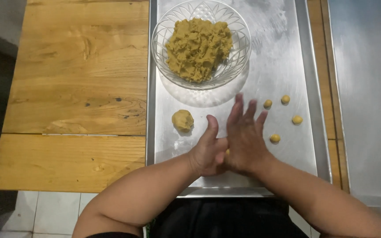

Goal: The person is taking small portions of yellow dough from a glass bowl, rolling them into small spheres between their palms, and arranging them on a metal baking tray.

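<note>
Yellow-brown dough shows only as a sliver between the palms: the left hand (207, 152) and right hand (243, 139) press together over the metal tray (287, 66), right fingers (237, 110) stretched flat, left thumb up. Most of that piece is hidden. A larger lump (182, 120) lies just left of them, nearer the left hand; four small balls (275, 138) sit right, the glass bowl (201, 44) beyond

A home kitchen or small baking spot, seen from above: a worn light-wood plank table (76, 88) w/ a long shiny metal baking tray (283, 57), a cut-glass bowl (239, 33) of yellow-brown dough, small rolled dough balls (275, 138), white floor tiles (45, 213) below.
</note>
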